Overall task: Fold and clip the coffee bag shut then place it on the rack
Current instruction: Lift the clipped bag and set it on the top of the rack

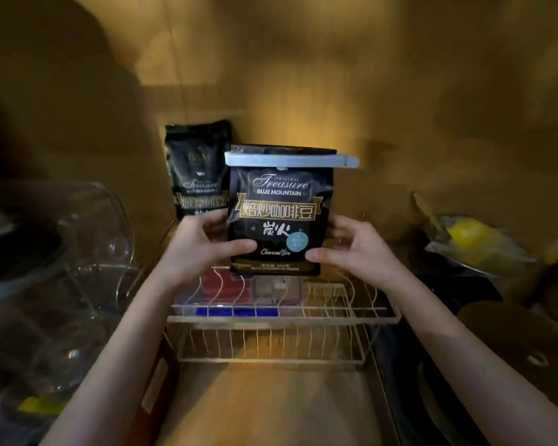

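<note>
A black coffee bag (279,207) with gold lettering stands upright at the far end of a wire rack (281,317). Its top is folded over and a pale blue clip (290,159) runs across the fold, sticking out to the right. My left hand (203,243) grips the bag's lower left edge, thumb on the front. On the lower right edge sits my right hand (351,246), its thumb also on the front. The bag's bottom edge sits low at the rack's back wires; whether it rests on them I cannot tell.
A second black coffee bag (197,169) stands behind and to the left against the wooden wall. A clear plastic box (236,300) with red and blue contents lies under the rack. Glassware (87,252) crowds the left. A bowl with a yellow fruit (474,239) sits right.
</note>
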Motion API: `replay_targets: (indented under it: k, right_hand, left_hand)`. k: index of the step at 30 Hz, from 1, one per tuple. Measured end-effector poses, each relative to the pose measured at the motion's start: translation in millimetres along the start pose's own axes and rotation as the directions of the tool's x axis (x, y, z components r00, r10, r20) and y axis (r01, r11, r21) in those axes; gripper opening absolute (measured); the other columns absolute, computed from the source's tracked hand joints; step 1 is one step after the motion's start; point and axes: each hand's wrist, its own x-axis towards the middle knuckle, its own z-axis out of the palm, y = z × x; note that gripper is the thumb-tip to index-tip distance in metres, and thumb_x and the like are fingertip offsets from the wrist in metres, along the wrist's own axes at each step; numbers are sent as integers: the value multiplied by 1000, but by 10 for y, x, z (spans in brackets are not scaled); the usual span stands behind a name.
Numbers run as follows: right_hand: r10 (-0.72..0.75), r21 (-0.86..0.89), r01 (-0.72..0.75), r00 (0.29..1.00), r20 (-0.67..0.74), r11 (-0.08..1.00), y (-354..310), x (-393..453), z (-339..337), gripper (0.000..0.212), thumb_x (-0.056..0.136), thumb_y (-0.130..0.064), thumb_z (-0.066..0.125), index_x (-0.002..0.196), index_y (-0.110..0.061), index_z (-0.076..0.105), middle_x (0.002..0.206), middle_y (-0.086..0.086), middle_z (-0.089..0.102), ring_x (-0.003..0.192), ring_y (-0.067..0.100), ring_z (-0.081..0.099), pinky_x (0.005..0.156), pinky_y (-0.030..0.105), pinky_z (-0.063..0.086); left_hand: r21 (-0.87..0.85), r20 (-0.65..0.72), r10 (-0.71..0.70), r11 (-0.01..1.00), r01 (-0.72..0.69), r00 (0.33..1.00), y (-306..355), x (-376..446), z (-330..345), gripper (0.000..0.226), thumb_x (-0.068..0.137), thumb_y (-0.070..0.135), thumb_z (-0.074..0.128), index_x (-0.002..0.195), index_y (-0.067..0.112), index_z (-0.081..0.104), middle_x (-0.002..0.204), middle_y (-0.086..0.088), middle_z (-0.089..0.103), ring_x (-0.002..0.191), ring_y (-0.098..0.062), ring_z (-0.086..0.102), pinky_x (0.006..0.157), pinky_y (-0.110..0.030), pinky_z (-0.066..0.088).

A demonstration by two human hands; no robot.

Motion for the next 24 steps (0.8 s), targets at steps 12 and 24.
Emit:
replay_targets:
  k: [12, 24]
  right_hand:
    - [124, 172, -105, 987, -103, 980, 428, 719, 184, 43, 81, -6, 65, 115, -28, 50, 99, -13, 60, 98, 7, 61, 60, 3, 50]
    - [209, 204, -169, 959, -192, 964, 719, 884, 431, 54, 86, -5, 58, 136, -12, 37, 131, 1, 50, 116, 8, 44, 91, 20, 38]
  left_hand:
    - [-60, -206, -35, 998, 23, 978, -572, 711, 278, 32, 76, 10, 67, 108, 8, 60, 103, -9, 67, 95, -16, 64, 90, -40, 53]
    - [715, -147, 419, 671, -196, 896, -953, 791, 624, 67, 74, 4, 67, 133, 9, 36, 144, -20, 35, 134, -26, 27, 107, -41, 26]
